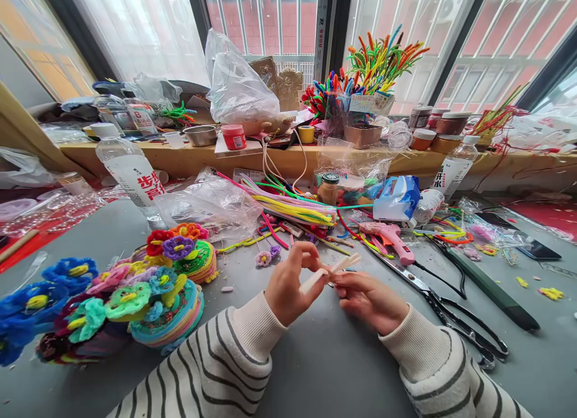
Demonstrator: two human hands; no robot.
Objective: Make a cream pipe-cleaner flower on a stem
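Above the grey table [324, 370], my left hand [288, 286] and my right hand [372, 299] meet at the fingertips. Between them are cream-white fuzzy strips, which look like pipe cleaners [347, 262]; their ends stick out up and to the right. My left thumb and fingers pinch one side of the strips, and my right thumb and forefinger pinch close beside. The exact spot where the strips join is hidden by my fingers. Just behind my left hand lie small pink and purple fuzzy flowers [264, 259].
Fuzzy flower pots [166, 307] crowd the left. Right of my hands lie a pink glue gun [390, 238], large black-handled scissors [451, 313] and a dark green bar [496, 292]. Behind are loose pipe cleaners [293, 208], a jar [329, 188] and a water bottle [128, 172].
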